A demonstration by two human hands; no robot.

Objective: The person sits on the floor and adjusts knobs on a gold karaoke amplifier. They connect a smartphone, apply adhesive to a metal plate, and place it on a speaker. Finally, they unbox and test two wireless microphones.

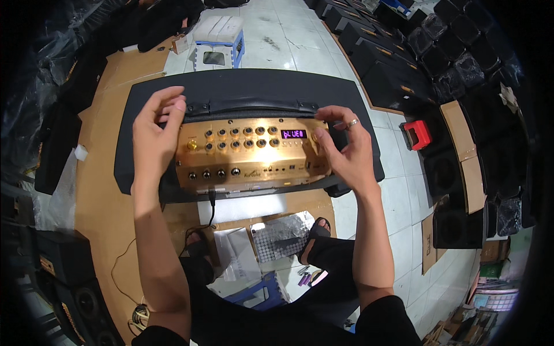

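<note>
In front of me stands a large black speaker box (254, 86) with a black carry handle (254, 104) across its top. Its gold control panel (259, 155) has rows of knobs, several jack sockets and a lit purple display (294, 134). My left hand (156, 132) is at the panel's left end, fingers loosely bent and thumb apart from them, holding nothing. At the right end is my right hand (349, 151), its thumb at the panel's edge beside the display and its fingers spread above. A black cable (212, 199) is plugged in at the panel's lower side.
Black speakers (392, 78) line the right side, with a red-and-black case (416, 135) on the tiles. Behind the box is a blue-and-white step stool (218, 43). By my feet lie a plastic-wrapped sheet (283, 236) and a blue stool (262, 291). Cardboard (109, 202) covers the left floor.
</note>
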